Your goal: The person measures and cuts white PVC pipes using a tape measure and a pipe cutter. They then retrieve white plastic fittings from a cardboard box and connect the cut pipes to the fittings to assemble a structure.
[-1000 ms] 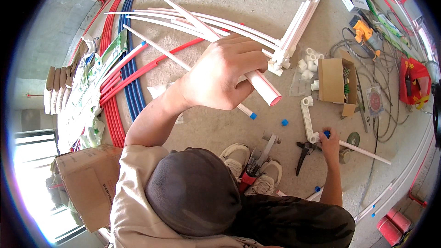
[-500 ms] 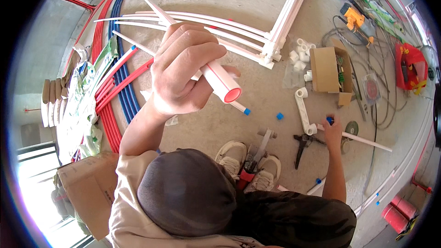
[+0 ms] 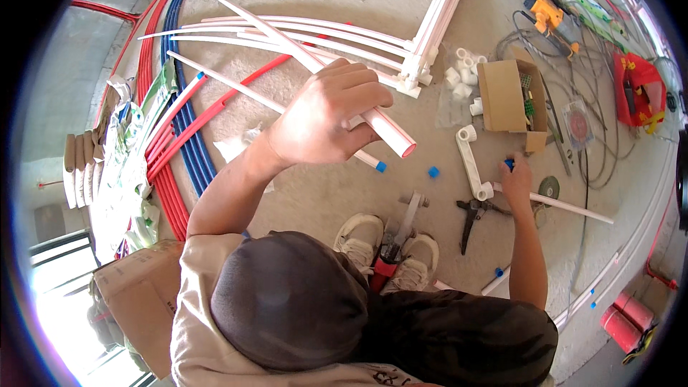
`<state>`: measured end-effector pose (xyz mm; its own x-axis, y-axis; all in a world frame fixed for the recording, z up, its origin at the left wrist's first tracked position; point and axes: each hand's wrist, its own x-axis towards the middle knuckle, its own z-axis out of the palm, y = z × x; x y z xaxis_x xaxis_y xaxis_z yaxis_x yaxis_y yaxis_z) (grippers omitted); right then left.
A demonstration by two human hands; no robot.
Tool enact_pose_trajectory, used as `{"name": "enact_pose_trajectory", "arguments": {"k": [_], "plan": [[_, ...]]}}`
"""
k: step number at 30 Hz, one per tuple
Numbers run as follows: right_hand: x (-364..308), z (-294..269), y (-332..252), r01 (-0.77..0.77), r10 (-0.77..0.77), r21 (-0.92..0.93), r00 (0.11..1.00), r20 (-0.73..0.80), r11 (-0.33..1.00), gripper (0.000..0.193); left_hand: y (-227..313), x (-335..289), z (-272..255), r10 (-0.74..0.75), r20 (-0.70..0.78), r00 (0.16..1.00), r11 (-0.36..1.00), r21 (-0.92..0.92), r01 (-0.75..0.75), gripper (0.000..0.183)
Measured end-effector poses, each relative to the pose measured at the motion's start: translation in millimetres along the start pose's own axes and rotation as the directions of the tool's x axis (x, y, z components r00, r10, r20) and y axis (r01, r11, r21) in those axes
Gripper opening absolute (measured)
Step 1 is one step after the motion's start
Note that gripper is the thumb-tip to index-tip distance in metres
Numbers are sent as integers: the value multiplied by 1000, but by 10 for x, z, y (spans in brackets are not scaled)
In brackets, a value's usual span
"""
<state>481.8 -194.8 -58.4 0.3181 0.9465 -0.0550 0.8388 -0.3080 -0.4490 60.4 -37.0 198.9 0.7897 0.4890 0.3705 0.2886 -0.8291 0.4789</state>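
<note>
In my left hand [image 3: 326, 111], fingers wrapped round it, is a long white plastic pipe [image 3: 283, 41] with a red stripe. The pipe slants from far left to its open, red-lined end near the middle, above the floor. My right hand [image 3: 516, 183], low at the right, pinches a small blue cap [image 3: 509, 163]; the fingers partly hide it. Beside that hand lies a white pipe [image 3: 573, 210]. A white double-elbow fitting [image 3: 469, 165] and a black hand tool [image 3: 471, 223] sit just left of it. Another blue cap [image 3: 433, 172] lies between my hands.
Joined white pipes [image 3: 437, 21] lie at the far side. Loose white fittings [image 3: 462, 75] are beside an open cardboard box [image 3: 502, 97]. Between my shoes stands a red-based metal tool [image 3: 383, 272]. Red pipes [image 3: 170, 204] and blue pipes [image 3: 197, 150] run along the left; a yellow power tool [image 3: 548, 14] lies far right.
My left hand has moved right and farther from the view, carrying the pipe, whose open end now sits farther right. My right hand has shifted slightly away from me, still pinching the blue cap.
</note>
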Motion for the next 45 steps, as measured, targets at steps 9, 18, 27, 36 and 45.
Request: {"name": "enact_pose_trajectory", "arguments": {"k": [9, 18, 27, 36, 45], "plan": [[-112, 84, 26, 45, -44, -10, 996, 77, 999, 28, -106, 22, 34, 30, 136, 990, 982, -188, -4, 32], [-187, 33, -34, 77, -76, -86, 997, 15, 993, 37, -110, -50, 122, 13, 132, 991, 994, -110, 2, 33], [-462, -201, -361, -60, 64, 117, 997, -30, 991, 38, -124, -87, 188, 53, 279, 959, 970, -242, 17, 31], [-725, -208, -489, -71, 77, 231, 997, -14, 970, 33, -170, -61, 102, 62, 273, 960, 974, -228, 2, 29], [-756, -174, -536, -90, 94, 288, 996, 0, 953, 30, -176, 67, 23, 176, 165, 970, 974, -172, -148, 32]]}}
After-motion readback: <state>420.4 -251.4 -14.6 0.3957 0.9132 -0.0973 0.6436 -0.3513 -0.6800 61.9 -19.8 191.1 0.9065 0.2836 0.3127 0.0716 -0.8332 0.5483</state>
